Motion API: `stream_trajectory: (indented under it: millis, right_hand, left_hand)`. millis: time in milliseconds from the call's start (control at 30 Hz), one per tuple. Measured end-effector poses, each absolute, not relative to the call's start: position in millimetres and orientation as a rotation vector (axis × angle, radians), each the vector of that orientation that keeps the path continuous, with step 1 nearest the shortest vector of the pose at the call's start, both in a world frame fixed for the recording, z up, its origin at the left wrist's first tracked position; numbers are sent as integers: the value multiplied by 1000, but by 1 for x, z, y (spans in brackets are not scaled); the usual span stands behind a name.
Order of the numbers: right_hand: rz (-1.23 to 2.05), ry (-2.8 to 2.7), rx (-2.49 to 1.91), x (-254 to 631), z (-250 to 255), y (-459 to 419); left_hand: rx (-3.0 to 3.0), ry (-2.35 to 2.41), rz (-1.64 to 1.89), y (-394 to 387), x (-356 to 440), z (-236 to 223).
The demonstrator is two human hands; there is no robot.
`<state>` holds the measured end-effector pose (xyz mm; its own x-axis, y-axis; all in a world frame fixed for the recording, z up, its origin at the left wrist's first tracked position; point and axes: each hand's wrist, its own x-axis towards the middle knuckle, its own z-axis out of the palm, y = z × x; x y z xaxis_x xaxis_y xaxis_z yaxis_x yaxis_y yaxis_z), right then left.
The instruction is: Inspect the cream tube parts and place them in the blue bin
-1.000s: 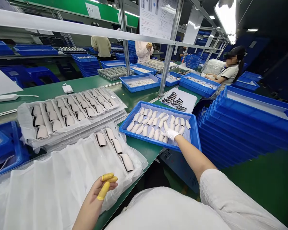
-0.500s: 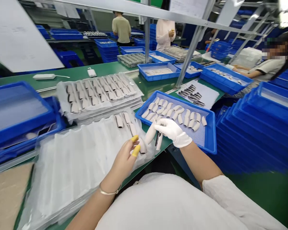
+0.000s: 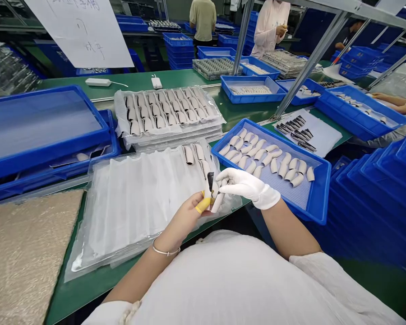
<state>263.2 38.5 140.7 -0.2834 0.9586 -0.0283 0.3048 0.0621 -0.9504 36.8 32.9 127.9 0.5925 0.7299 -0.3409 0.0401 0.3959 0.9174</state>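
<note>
My left hand [image 3: 188, 211], with yellow finger cots on thumb and finger, is closed on a narrow cream shell piece [image 3: 209, 192] whose dark inner side shows. My right hand [image 3: 248, 186] wears a white glove and pinches another cream shell piece [image 3: 218, 202] beside it; the fingers partly hide both pieces. Under my left hand lies a tray lined with white film [image 3: 128, 207], with a few curved cream pieces [image 3: 188, 155] in its far right corner. Right of my gloved hand, a blue tray [image 3: 320, 205] holds many loose curved cream pieces [image 3: 286, 159].
Behind the lined tray stands a stack topped with rows of cream pieces [image 3: 165, 108]. Dark pieces [image 3: 296, 128] lie on white paper at the back right. Blue trays [image 3: 43, 131] are at left, stacked blue bins [image 3: 375, 198] at right. A metal post [image 3: 311, 63] rises beyond. Other people work behind.
My hands have come together, and the left now grips a cream piece upright with its dark side showing. The view has swung left and down, so the trays appear further right.
</note>
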Motion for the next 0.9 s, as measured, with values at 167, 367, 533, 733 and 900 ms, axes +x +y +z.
stream_trajectory:
  millis: [167, 367, 533, 733, 900]
  right_hand:
    - [1251, -1655, -1321, 261, 146, 35]
    - [1243, -1645, -1348, 256, 147, 32]
    - [1310, -1592, -1296, 255, 143, 30]
    - [1297, -1648, -1281, 251, 148, 27]
    - [564, -1964, -1317, 245, 153, 21]
  left_hand:
    - [1035, 798, 390, 28, 33, 137]
    - [1014, 764, 348, 25, 34, 137]
    - [1026, 742, 337, 24, 33, 137]
    - [1036, 767, 340, 23, 34, 134]
    - [1049, 823, 442, 27, 39, 129]
